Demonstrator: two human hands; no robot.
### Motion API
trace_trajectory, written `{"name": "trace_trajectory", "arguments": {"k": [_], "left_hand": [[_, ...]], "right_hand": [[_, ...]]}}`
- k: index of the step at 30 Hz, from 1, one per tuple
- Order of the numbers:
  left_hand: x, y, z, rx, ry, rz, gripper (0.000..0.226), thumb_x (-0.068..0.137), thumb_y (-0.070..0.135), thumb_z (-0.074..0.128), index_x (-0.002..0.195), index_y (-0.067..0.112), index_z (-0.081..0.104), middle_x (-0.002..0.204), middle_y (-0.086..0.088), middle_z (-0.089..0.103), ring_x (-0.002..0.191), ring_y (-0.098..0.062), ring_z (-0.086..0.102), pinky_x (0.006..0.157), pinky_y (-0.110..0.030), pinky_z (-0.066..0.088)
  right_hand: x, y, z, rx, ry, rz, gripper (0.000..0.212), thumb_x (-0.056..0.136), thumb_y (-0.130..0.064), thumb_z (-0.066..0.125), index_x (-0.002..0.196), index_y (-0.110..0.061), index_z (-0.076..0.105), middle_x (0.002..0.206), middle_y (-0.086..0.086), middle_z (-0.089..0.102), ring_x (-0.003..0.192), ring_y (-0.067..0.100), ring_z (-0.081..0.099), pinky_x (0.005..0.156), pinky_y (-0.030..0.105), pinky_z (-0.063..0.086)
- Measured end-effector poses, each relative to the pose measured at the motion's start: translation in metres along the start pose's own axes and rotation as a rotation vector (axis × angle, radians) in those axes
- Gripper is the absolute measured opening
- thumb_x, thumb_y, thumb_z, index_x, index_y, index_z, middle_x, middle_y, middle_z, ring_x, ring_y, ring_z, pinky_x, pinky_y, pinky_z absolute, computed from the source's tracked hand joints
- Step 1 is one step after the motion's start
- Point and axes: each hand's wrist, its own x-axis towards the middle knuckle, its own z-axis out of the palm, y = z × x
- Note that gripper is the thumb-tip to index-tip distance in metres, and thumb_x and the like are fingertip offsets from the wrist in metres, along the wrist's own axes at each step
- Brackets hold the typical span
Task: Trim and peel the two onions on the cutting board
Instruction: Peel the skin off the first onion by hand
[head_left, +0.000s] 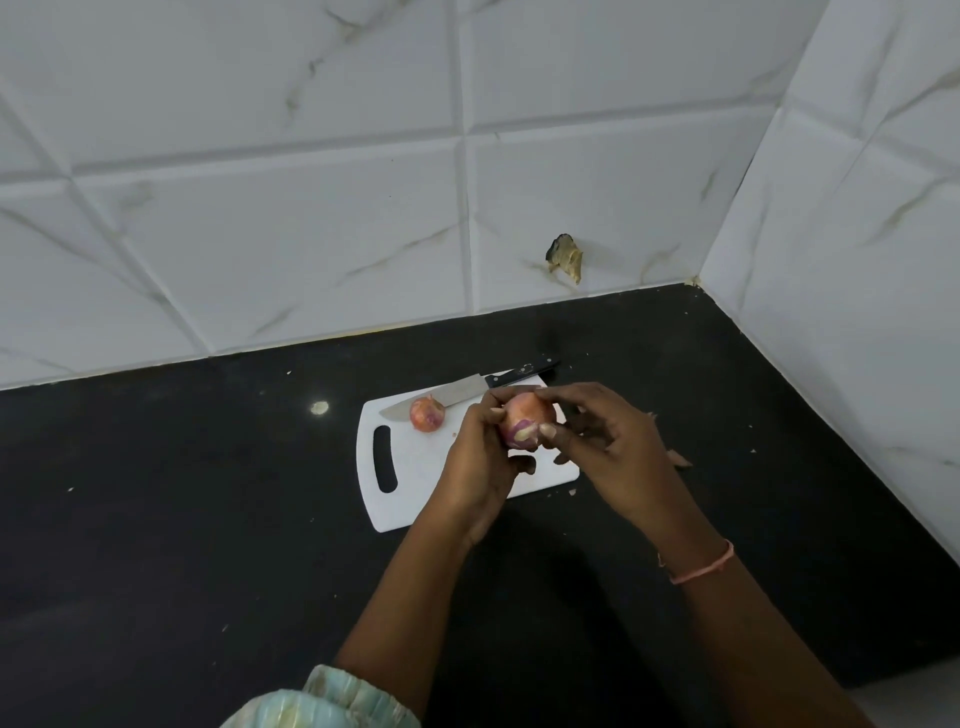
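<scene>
Both my hands hold one pinkish onion (523, 423) just above the white cutting board (415, 488). My left hand (480, 457) grips it from the left, fingers curled round it. From the right, my right hand (602, 441) pinches its skin with thumb and fingertips; a purple patch shows at the onion's lower side. The second onion (427, 413) lies on the board's far left part, its papery skin on. A knife (467, 391) with a black handle rests along the board's far edge, its blade behind that onion.
The board lies on a black countertop (208, 519) in a corner of white tiled walls (311, 208). Bits of onion skin (678, 460) lie on the counter right of the board. The wall tile has a broken hole (565, 255).
</scene>
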Motion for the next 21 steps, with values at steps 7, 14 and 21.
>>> {"name": "trace_trajectory", "arguments": {"k": [7, 14, 21], "left_hand": [[-0.004, -0.004, -0.013, 0.191, 0.019, 0.095, 0.029, 0.100, 0.041, 0.048, 0.112, 0.020, 0.064, 0.096, 0.001, 0.069, 0.084, -0.014, 0.055, 0.066, -0.029, 0.038], [0.001, 0.001, -0.013, 0.203, -0.001, 0.115, 0.048, 0.092, 0.053, 0.043, 0.121, 0.016, 0.057, 0.115, -0.010, 0.068, 0.108, -0.024, 0.065, 0.088, -0.038, 0.055], [0.011, -0.005, -0.012, 0.083, 0.018, 0.125, 0.050, 0.093, 0.054, 0.048, 0.120, 0.012, 0.056, 0.112, -0.011, 0.069, 0.113, -0.035, 0.064, 0.098, -0.049, 0.052]], "right_hand": [[0.003, -0.004, 0.011, -0.076, 0.087, -0.053, 0.021, 0.088, -0.025, 0.071, 0.109, -0.024, 0.069, 0.097, -0.012, 0.070, 0.078, 0.013, 0.070, 0.068, 0.038, 0.060], [0.005, -0.005, 0.020, -0.277, 0.210, -0.265, 0.021, 0.083, -0.011, 0.072, 0.104, -0.010, 0.074, 0.093, -0.006, 0.072, 0.084, 0.005, 0.067, 0.074, 0.016, 0.055], [0.009, 0.001, 0.026, -0.323, 0.255, -0.244, 0.014, 0.083, -0.009, 0.073, 0.097, -0.008, 0.075, 0.088, 0.000, 0.074, 0.083, 0.005, 0.066, 0.076, 0.010, 0.051]]}}
